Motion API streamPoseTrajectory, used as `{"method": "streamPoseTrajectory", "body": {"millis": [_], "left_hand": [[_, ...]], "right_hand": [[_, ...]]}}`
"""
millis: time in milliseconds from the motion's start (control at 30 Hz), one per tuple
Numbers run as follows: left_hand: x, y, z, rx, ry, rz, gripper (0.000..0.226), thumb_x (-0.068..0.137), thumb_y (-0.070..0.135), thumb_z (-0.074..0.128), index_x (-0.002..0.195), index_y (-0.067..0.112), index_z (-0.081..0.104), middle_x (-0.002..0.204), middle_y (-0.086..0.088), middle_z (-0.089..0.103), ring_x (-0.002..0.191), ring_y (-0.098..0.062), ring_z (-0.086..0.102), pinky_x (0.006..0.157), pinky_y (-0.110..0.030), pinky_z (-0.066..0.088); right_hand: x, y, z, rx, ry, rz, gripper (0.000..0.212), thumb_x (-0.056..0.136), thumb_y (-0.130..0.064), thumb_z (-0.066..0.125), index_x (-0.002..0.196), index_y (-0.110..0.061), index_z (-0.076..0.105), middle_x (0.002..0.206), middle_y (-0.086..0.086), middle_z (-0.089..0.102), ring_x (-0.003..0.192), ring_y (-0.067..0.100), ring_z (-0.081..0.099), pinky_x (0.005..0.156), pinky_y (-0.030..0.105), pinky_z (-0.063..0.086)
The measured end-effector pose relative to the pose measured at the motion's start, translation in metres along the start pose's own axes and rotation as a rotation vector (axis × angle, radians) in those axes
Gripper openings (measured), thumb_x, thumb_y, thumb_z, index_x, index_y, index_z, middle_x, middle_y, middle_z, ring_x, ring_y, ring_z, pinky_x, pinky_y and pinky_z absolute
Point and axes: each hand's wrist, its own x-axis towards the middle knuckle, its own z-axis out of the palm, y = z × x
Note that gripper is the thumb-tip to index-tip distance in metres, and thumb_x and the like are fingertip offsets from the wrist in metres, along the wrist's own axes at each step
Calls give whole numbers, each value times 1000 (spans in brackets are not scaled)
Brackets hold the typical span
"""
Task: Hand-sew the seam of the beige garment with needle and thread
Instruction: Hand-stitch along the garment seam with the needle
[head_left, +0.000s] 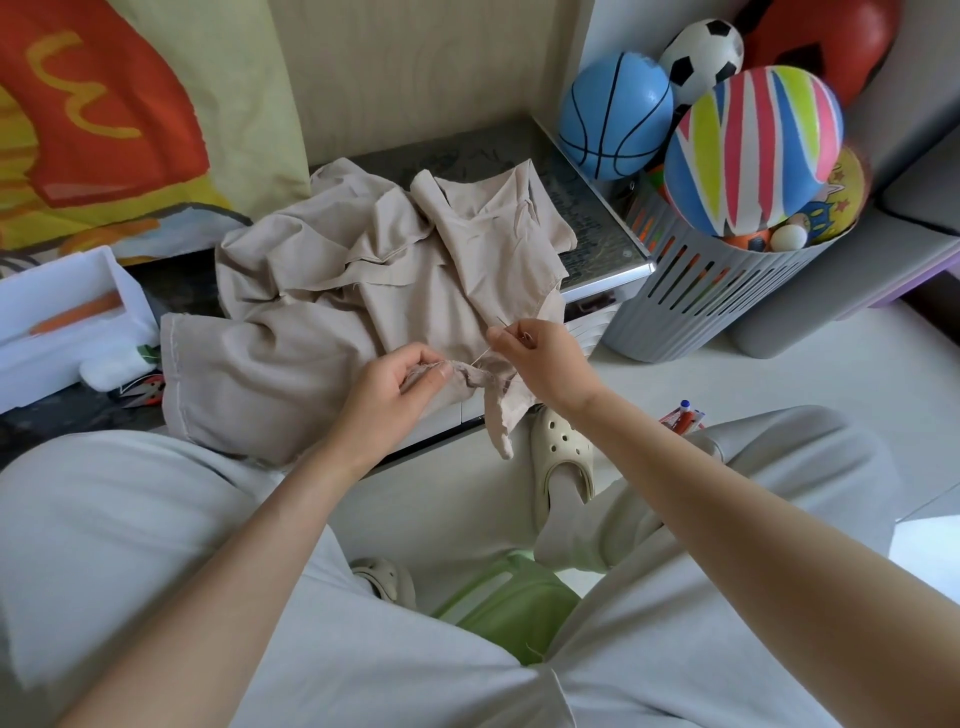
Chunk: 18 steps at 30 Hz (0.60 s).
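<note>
Low dark table (597, 228), wood panel behind it. Back left is orange-and-yellow printed bedding (104, 104). A white box (62, 322) sits on the left end of the table with an orange item inside, too blurred to identify. Right of the table a grey slotted basket (727, 301) stands on the floor, piled with balls: blue basketball (615, 114), black-and-white football (704, 49), striped ball (753, 150), smaller ones underneath. Pens (685, 415) lie on the floor near the right knee. Cream clog (563, 452) is on one foot under the table edge; green stool (509, 603) shows between the legs. Grey trousers fill the bottom of the view. Nothing blocks the work area.

Beige garment (332, 312) lies crumpled across the middle of the table. Its near edge is drawn to the front of the table and a strip hangs down over the clog.

Left hand (395, 384): fingers curled, thumb on top, gripping a bunched fold of the garment edge just above the table front.

Right hand (540, 358): just right of the left, raised slightly, thumb and forefinger pinching the needle (500, 320), tip pointing up and away. Other fingers are loosely curled. A thin thread (483, 356) runs from the hand down to the held fold; where it enters the cloth is too small to tell.
</note>
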Motion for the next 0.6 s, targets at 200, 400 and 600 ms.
{"method": "streamPoseTrajectory", "body": {"millis": [200,400,600], "left_hand": [[2,-3,0,-16,17,-15,17,83,34,57,77,19,60,66,-6,41,61,-16,32,51,-24,24],[3,-7,-2,-13,10,10,23,82,41,58,82,18,61,72,-6,53,71,-13,44,65,-30,34],[5,-7,1,26,0,-5,23,94,4,53,78,20,56,59,11,46,54,0,38,54,-16,32]], "right_hand": [[-9,6,0,181,-68,-59,10,90,-21,63,86,-12,62,45,-16,47,40,-1,39,47,10,30],[-18,11,-4,36,-254,-51,10,89,-18,65,82,-13,62,36,-17,31,37,4,28,42,11,22],[-18,11,-10,30,-233,-31,13,91,-18,61,78,-17,60,37,-18,38,38,2,33,41,10,26]]}}
